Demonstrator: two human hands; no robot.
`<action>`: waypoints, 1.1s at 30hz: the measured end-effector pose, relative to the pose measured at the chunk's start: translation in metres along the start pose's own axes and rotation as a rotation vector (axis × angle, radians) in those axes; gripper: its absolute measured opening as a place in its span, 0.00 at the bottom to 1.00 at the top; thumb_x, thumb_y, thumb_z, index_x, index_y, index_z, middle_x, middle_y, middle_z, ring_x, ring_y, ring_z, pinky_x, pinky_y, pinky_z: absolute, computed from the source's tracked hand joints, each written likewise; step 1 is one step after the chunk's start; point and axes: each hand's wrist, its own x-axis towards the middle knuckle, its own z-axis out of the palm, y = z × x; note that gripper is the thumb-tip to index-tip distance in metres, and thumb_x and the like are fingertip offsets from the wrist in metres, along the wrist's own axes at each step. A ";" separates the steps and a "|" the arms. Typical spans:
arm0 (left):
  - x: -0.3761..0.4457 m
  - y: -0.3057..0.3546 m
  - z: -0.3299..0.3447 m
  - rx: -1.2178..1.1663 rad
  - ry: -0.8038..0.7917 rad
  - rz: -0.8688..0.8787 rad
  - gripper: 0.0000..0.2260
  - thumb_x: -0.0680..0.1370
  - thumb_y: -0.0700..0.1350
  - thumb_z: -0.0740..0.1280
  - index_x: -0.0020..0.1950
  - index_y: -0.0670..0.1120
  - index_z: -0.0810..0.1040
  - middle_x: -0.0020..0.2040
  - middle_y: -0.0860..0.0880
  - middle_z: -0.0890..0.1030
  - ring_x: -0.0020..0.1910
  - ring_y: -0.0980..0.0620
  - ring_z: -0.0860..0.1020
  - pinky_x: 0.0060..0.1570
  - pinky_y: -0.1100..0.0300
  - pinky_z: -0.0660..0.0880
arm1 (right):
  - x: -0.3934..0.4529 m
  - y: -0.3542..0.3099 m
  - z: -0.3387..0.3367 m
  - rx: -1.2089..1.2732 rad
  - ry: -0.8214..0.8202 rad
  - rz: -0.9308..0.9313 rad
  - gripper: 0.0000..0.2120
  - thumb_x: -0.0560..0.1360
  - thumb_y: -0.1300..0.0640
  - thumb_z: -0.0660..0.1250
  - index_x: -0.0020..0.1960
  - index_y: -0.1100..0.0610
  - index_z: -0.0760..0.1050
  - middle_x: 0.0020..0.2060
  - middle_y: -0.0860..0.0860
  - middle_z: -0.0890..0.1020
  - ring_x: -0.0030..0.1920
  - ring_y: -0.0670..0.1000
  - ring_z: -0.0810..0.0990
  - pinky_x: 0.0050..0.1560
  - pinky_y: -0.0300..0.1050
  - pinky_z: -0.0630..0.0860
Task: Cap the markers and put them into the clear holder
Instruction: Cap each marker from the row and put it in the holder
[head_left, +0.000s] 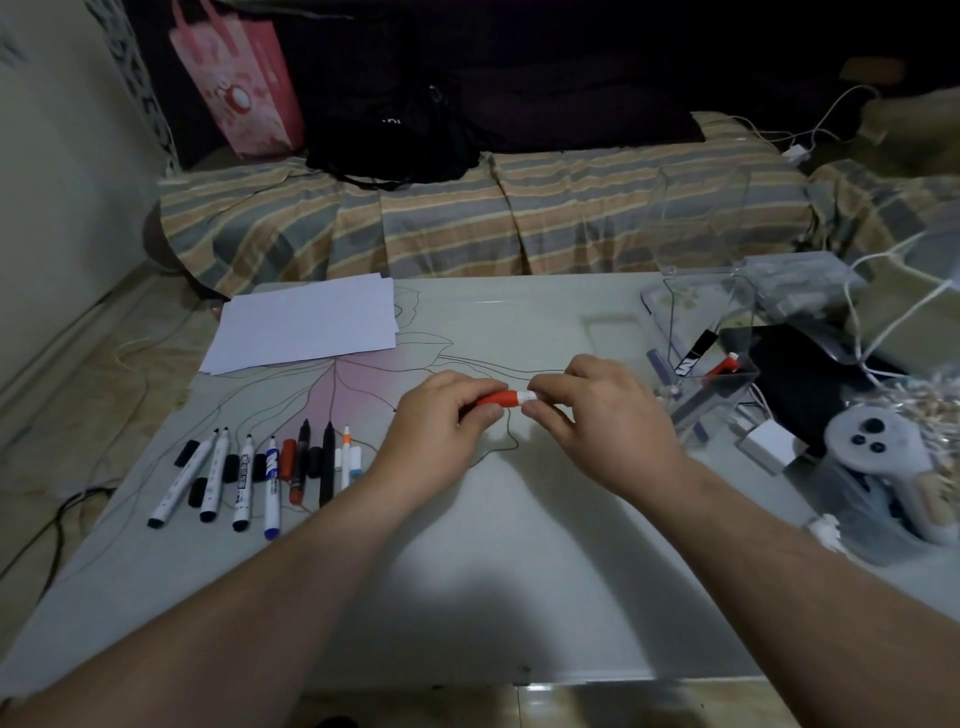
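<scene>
Above the middle of the table, both hands hold one red and white marker (506, 398) level. My left hand (441, 426) grips its red end and my right hand (597, 415) pinches its white end. Whether the red part is a cap or the barrel is hard to tell. A row of several uncapped markers (249, 475) lies at the left with loose caps (231, 467) between them. The clear holder (711, 364) stands at the right rear with a black marker (693, 354) and a red marker (723, 365) inside it.
A stack of white paper (306, 322) lies at the table's back left. A grey controller (872, 457), a white charger (769, 444), a black pad (810, 384) and cables crowd the right edge. A striped couch (467, 218) runs behind the table.
</scene>
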 end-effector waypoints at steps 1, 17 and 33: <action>0.000 0.003 0.001 0.012 0.005 0.020 0.10 0.80 0.47 0.68 0.60 0.54 0.84 0.52 0.54 0.82 0.52 0.56 0.77 0.52 0.67 0.70 | 0.000 -0.002 0.001 0.016 0.004 -0.005 0.15 0.79 0.38 0.61 0.50 0.45 0.82 0.39 0.47 0.76 0.43 0.55 0.78 0.42 0.50 0.75; -0.007 0.026 0.023 0.055 -0.078 0.053 0.05 0.77 0.52 0.70 0.50 0.55 0.84 0.40 0.55 0.78 0.41 0.58 0.75 0.45 0.60 0.72 | -0.001 0.004 -0.026 -0.104 -0.428 0.002 0.05 0.81 0.46 0.62 0.56 0.42 0.75 0.44 0.44 0.79 0.57 0.52 0.74 0.54 0.55 0.66; -0.012 0.064 0.080 0.069 -0.299 0.290 0.09 0.78 0.51 0.65 0.56 0.55 0.81 0.51 0.57 0.79 0.54 0.56 0.76 0.60 0.60 0.72 | -0.008 0.094 -0.066 0.361 0.297 0.372 0.04 0.83 0.54 0.62 0.54 0.46 0.69 0.45 0.48 0.81 0.47 0.50 0.84 0.47 0.58 0.82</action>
